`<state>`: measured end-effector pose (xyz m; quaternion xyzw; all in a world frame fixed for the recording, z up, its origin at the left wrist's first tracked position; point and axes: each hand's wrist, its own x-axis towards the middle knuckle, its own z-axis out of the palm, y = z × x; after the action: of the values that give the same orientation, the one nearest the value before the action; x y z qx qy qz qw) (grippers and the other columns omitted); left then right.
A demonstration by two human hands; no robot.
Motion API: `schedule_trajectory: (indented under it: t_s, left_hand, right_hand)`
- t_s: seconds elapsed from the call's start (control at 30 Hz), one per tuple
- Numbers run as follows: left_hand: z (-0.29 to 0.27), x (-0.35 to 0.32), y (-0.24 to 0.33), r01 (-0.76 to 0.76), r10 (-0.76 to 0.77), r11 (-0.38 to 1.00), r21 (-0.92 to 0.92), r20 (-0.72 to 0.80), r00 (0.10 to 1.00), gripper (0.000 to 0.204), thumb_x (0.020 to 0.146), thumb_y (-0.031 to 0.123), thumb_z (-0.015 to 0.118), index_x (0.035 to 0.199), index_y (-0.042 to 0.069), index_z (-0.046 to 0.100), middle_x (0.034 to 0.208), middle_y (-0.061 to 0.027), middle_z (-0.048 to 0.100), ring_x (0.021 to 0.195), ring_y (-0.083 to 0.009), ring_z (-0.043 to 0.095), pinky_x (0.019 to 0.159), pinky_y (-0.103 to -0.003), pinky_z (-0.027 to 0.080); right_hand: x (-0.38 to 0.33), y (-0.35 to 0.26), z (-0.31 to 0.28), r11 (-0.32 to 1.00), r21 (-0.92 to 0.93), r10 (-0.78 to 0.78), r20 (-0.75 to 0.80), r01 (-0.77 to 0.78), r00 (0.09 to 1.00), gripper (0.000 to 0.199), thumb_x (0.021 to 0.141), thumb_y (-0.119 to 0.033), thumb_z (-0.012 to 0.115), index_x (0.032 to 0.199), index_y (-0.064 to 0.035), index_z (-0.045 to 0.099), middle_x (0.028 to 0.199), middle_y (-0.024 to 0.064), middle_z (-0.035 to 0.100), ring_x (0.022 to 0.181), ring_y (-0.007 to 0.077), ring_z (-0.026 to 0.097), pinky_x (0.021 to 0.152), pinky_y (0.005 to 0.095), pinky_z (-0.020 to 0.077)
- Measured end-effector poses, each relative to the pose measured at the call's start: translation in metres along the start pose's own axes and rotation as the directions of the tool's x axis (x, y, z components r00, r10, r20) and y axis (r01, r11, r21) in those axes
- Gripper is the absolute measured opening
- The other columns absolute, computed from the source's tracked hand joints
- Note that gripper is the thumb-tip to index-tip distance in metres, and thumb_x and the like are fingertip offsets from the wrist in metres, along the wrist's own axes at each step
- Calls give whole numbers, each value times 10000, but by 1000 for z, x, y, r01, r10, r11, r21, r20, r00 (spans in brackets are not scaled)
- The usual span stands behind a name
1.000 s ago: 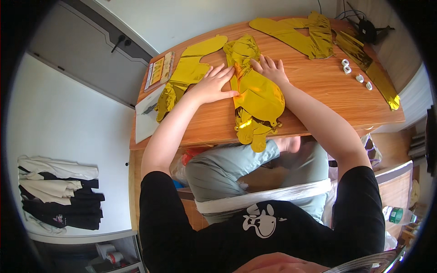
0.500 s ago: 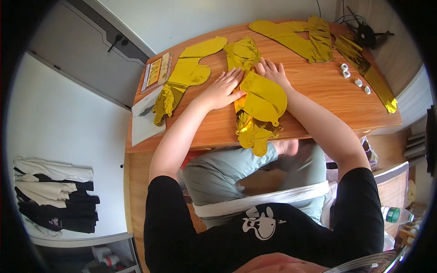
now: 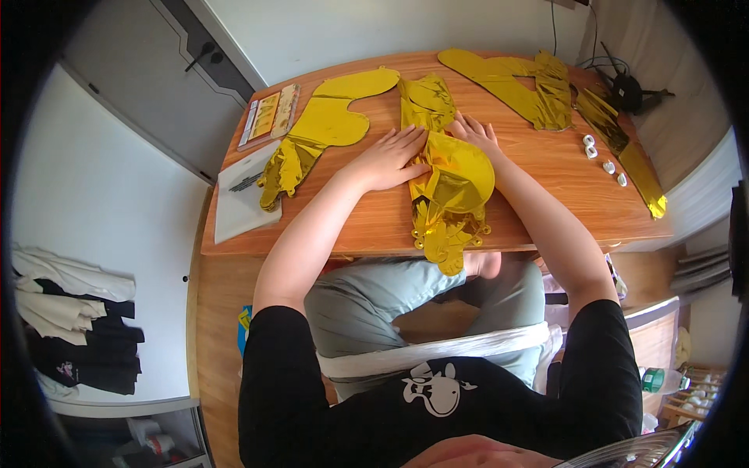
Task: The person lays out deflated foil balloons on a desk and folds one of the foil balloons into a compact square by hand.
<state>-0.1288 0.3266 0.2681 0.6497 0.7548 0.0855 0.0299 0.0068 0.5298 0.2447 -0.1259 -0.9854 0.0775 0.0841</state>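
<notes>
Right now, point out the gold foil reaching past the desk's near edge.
The middle piece, touched by the left hand: its lower end overhangs the desk; the left piece and pieces further right stop short.

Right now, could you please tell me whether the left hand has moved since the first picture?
Yes, the left hand has shifted rightward, away from the leftmost gold foil balloon lying on the wooden table.

My foil shape (image 3: 466,165) shines metallic gold with darker creases, the table (image 3: 374,226) is orange-brown with streaky wood grain; I wear a black T-shirt (image 3: 351,421) with a white cartoon print (image 3: 443,395) and pale grey-green trousers (image 3: 351,308); the small rolls (image 3: 608,167) are white, the door (image 3: 136,62) grey with dark lines
</notes>
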Motion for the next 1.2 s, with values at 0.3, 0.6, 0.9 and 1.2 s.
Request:
schedule_trajectory:
  t_s: [0.3, 0.6, 0.9, 1.2]
  left_hand:
    - [7, 5, -10, -48, 47, 998, -28, -26, 999, 866, 1020, 641, 458, 1616, 42, 272, 1681, -209, 255, 1577, -333, 201, 1282, -493, 179]
    - [5, 1, -8, -40, 39, 999, -16, -28, 999, 798, 1033, 569, 502, 1634, 103, 260, 1703, -163, 222, 1574, -365, 195, 1281, -487, 187]
    - [8, 0, -8, -42, 43, 999, 13, -45, 998, 845, 1009, 658, 470, 1621, 102, 297, 1679, -176, 283, 1569, -362, 214, 1276, -518, 174]
    - [10, 2, -12, -64, 66, 997, 32, -53, 996, 840, 1000, 655, 482, 1609, 98, 322, 1666, -175, 314, 1560, -364, 239, 1270, -510, 197]
  right_hand:
    - [23, 26, 0, 983, 170, 56, 62, -66, 996, 404, 994, -424, 583, 1359, -258, 627, 1468, 17, 569, 1365, 305, 509, 1113, 583, 374]
    - [7, 16, -22, 967, 255, 28, -68, -9, 997, 317, 943, -379, 645, 1223, -261, 737, 1223, 11, 709, 1267, 282, 565, 1053, 524, 367]
    - [4, 16, -30, 962, 272, 6, -82, 17, 997, 363, 885, -394, 715, 1217, -250, 742, 1139, 28, 719, 1190, 279, 597, 1001, 521, 404]
    - [-17, -17, -59, 863, 266, -269, -476, 429, 837, 234, 852, -101, 722, 1084, -70, 728, 1114, 144, 693, 1018, 336, 651, 911, 428, 524]
